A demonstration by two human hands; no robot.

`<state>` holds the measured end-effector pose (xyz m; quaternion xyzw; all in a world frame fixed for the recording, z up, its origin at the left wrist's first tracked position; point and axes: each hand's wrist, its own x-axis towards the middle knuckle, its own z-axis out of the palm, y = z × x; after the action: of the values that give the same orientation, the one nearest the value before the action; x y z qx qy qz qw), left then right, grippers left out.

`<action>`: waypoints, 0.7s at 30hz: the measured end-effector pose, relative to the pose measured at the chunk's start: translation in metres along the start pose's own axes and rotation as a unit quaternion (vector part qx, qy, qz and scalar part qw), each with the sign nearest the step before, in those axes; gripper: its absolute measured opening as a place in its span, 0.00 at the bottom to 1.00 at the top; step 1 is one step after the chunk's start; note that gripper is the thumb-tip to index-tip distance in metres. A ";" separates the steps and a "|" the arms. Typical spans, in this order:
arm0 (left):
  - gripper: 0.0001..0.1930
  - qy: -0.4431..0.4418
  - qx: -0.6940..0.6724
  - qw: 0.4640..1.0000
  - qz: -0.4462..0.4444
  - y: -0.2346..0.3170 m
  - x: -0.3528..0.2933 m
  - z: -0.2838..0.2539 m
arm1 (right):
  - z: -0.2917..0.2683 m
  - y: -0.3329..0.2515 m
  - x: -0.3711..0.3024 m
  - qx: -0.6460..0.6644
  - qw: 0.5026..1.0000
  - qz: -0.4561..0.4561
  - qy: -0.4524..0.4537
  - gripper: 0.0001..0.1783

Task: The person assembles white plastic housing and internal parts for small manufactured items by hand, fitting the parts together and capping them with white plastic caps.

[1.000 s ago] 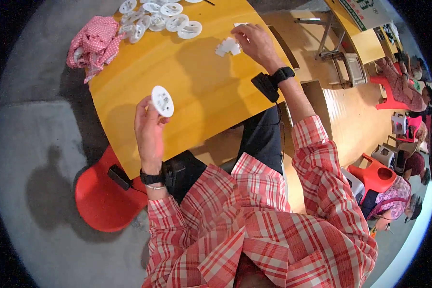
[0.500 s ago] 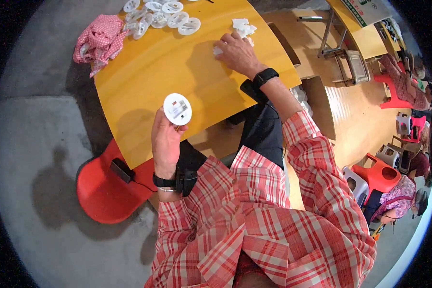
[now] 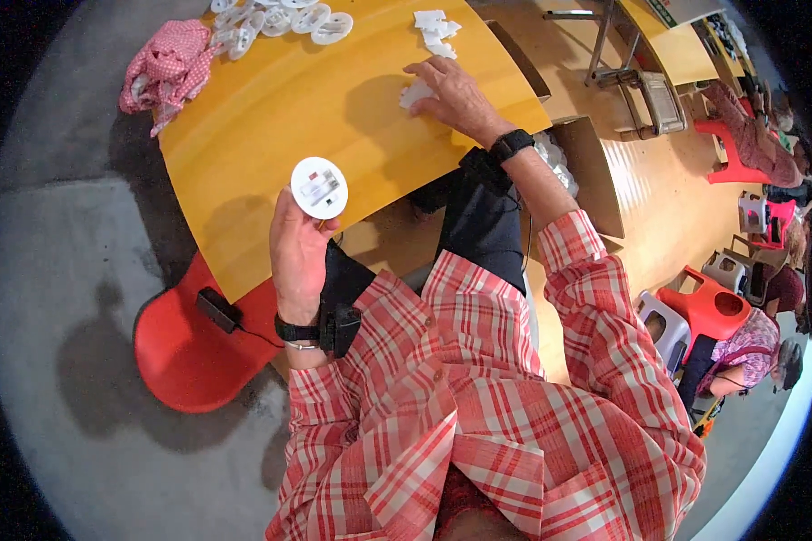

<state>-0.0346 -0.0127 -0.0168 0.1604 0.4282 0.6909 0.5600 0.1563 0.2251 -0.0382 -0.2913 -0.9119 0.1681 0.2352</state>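
Note:
My left hand point(image 3: 299, 242) holds a round white plastic disc-shaped device point(image 3: 319, 188) above the table's near edge. Small dark and metallic parts show in the middle of its face. Over the yellow table point(image 3: 280, 108), my right hand point(image 3: 456, 97) has its thumb and forefinger at a small flat white piece point(image 3: 415, 93), which appears gripped between them. Just beyond that hand lies a loose group of similar white pieces point(image 3: 436, 29).
Several round white devices point(image 3: 332, 29) lie at the table's far left, beside a pink dotted cloth point(image 3: 168, 72). A red stool point(image 3: 185, 347) with a black box point(image 3: 218, 309) stands left. Cardboard boxes point(image 3: 595, 171) flank the table's right side. People sit among stools at far right.
My right hand has drawn back slightly from the group of white pieces, and the small white piece has shifted with it. My left hand still holds the disc; the whole view has shifted slightly.

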 end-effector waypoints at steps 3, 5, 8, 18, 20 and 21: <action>0.21 0.015 -0.007 1.000 -0.002 0.000 -0.002 0.003 | -0.011 -0.010 -0.001 0.052 0.998 0.019 0.013 0.26; 0.20 0.015 -0.010 1.000 0.003 0.001 -0.003 0.006 | -0.013 -0.018 -0.004 0.105 0.993 0.046 0.011 0.24; 0.20 0.018 -0.029 0.999 -0.001 0.002 -0.004 0.012 | -0.013 -0.030 -0.010 0.352 0.927 0.128 0.025 0.18; 0.23 -0.017 -0.091 0.995 -0.023 0.005 -0.008 0.029 | -0.035 -0.087 -0.021 0.499 0.852 0.158 -0.032 0.14; 0.23 -0.020 -0.097 0.995 -0.030 0.006 -0.009 0.030 | -0.034 -0.096 -0.022 0.498 0.853 0.149 -0.034 0.14; 0.23 -0.019 -0.097 0.995 -0.030 0.006 -0.010 0.031 | -0.034 -0.102 -0.022 0.522 0.840 0.149 -0.013 0.14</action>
<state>-0.0139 -0.0088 0.0084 0.1053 0.3536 0.7087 0.6014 0.1436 0.1381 0.0278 -0.2559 -0.6379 0.6557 0.3125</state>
